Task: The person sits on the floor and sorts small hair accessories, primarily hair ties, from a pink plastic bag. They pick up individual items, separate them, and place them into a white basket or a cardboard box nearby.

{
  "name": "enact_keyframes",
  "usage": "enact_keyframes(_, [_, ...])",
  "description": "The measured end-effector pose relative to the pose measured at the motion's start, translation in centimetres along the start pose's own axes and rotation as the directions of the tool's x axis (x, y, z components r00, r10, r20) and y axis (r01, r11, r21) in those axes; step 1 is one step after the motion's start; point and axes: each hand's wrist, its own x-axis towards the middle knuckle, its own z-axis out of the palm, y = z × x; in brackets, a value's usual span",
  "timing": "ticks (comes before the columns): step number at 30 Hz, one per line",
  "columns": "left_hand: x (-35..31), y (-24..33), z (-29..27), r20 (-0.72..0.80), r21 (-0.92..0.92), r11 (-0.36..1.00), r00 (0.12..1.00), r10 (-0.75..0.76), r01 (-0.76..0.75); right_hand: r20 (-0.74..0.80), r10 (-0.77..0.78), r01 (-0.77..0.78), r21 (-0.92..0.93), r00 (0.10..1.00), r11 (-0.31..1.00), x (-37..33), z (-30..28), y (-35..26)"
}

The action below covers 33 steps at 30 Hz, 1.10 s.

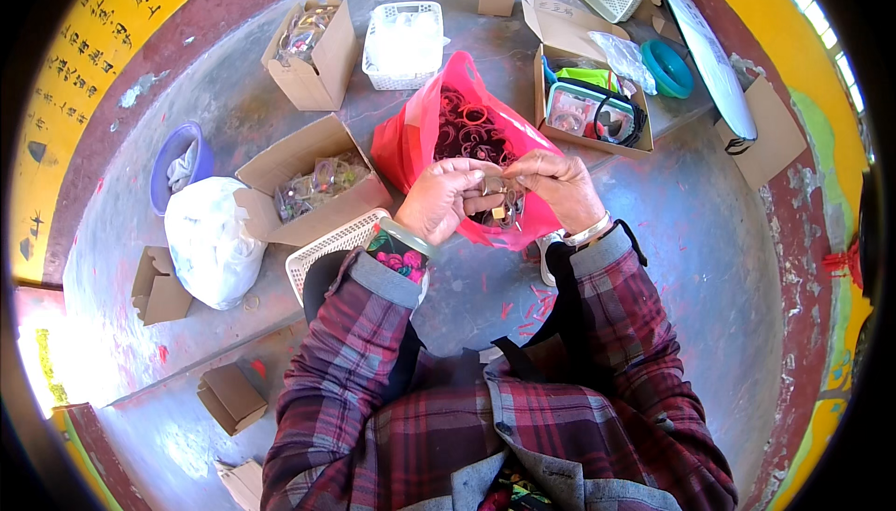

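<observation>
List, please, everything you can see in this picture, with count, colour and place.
plastic bag: one, red, centre, open, full of dark and orange rings
small looped items: a few, dark, pinched between both hands over the bag
open cardboard boxes: three with contents, brown, left, upper left and upper right
white baskets: three, top centre, top right, one beside the left forearm
white sack: one, left
blue tub: one, far left
teal bowl: one, upper right
left hand: at the items
right hand: at the items

Small item (501, 201) between fingertips too small to identify; bag (425, 128) contents blurred.
</observation>
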Motion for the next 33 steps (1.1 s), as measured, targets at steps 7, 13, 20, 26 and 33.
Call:
enact_keyframes(7, [0.2,0.1,0.4,-0.048,-0.009,1.0,0.999,-0.02,0.019,0.0,-0.085,0.085,-0.055,0.996,0.995,0.1,0.2,0.1])
enact_keyframes(13, [0.4,-0.7,0.3,-0.081,0.084,0.996,0.996,0.047,-0.04,0.029,-0.095,0.097,-0.096,0.995,0.991,0.1,0.0,0.5])
enact_keyframes(20, [0.2,-0.6,0.3,-0.142,0.192,0.969,0.972,0.185,-0.157,-0.138,0.019,0.005,0.17,0.99,0.985,0.4,0.2,-0.6])
enact_keyframes(26, [0.2,-0.8,1.3,-0.124,0.399,0.887,0.944,0.304,-0.233,-0.128,0.207,-0.172,0.244,0.97,0.954,0.3,0.9,0.5])
enact_keyframes(33, [0.1,-0.9,1.4,-0.104,0.329,0.916,0.955,0.278,-0.23,-0.228,0.107,-0.075,0.142,0.968,0.987,0.1,1.3,1.1])
